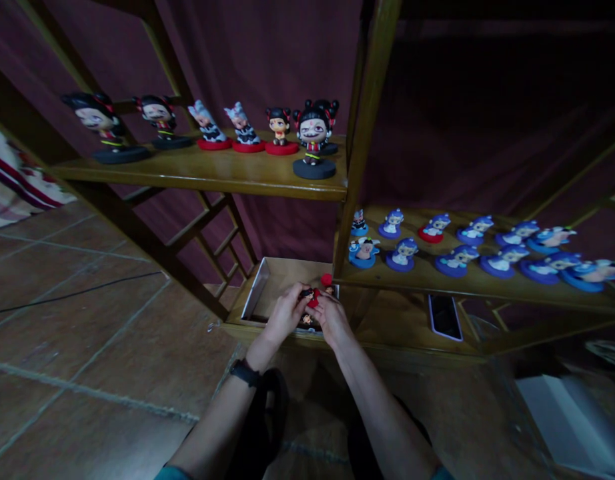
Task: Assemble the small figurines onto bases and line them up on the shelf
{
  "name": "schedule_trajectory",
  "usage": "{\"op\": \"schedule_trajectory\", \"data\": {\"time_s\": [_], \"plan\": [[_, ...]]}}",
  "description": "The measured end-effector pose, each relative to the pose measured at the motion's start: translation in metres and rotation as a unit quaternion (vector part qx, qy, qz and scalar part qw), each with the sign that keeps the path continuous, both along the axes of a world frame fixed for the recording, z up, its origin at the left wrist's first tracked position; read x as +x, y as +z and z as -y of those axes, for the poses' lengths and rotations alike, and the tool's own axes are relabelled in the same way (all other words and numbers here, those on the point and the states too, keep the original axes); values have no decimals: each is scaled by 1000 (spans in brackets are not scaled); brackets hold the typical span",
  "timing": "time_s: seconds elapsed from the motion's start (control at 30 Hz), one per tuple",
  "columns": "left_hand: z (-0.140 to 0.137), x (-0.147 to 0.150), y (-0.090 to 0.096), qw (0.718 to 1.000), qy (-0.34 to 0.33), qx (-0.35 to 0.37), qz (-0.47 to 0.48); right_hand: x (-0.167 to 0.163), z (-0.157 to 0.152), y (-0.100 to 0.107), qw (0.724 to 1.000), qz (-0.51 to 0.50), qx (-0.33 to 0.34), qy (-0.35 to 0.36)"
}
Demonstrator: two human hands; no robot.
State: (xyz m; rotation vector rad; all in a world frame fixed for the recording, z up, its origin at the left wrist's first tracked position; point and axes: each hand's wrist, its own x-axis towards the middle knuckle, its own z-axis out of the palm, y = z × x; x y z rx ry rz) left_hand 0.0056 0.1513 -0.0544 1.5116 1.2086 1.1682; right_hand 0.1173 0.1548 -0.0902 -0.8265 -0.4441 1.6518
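Both my hands meet over an open cardboard box (260,288) on the low shelf. My left hand (286,312), with a dark watch on its wrist, has its fingers closed on a small black-haired figurine (308,293). My right hand (331,316) pinches a red round base (314,299) at the figurine's lower end. Whether base and figurine are joined, I cannot tell. Below my fingers, another small figurine (307,319) lies in the box, and a red disc (326,279) shows near its back right corner. Parts of the box's contents are hidden by my hands.
On the upper left shelf (212,170) stand several figurines on black or red bases. Two rows of figurines, mostly blue-haired, fill the right shelf (422,277). A phone (444,317) lies under that shelf. A wooden post (370,100) rises between the shelves.
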Motion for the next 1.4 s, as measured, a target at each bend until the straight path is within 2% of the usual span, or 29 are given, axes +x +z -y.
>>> {"op": "schedule_trajectory", "data": {"time_s": [0.2, 0.4, 0.5, 0.7, 0.87, 1.13, 1.27, 1.4], "plan": [[2, 0, 0, 998, 9, -28, 50, -1, 1, 1, 999, -15, -32, -2], [-4, -8, 0, 996, -6, -39, 86, 2, 1, 6, 997, -53, -34, 39], [-6, -14, -3, 993, -13, -41, 106, 3, 1, 5, 997, -63, -42, 27], [-6, -19, -18, 995, -59, -55, 59, 1, 4, 2, 997, -65, -32, 17], [-6, -17, -26, 996, -66, -54, 21, -1, 7, 2, 998, -41, -28, 26], [-16, -19, -20, 992, -57, 40, -102, 2, -1, 2, 997, -8, -60, 43], [-18, -23, -23, 991, -89, 48, -94, 3, -2, -3, 998, 18, -49, 41], [-18, -25, -30, 994, -99, -3, -37, 2, 2, -1, 998, -2, -36, 48]]}}
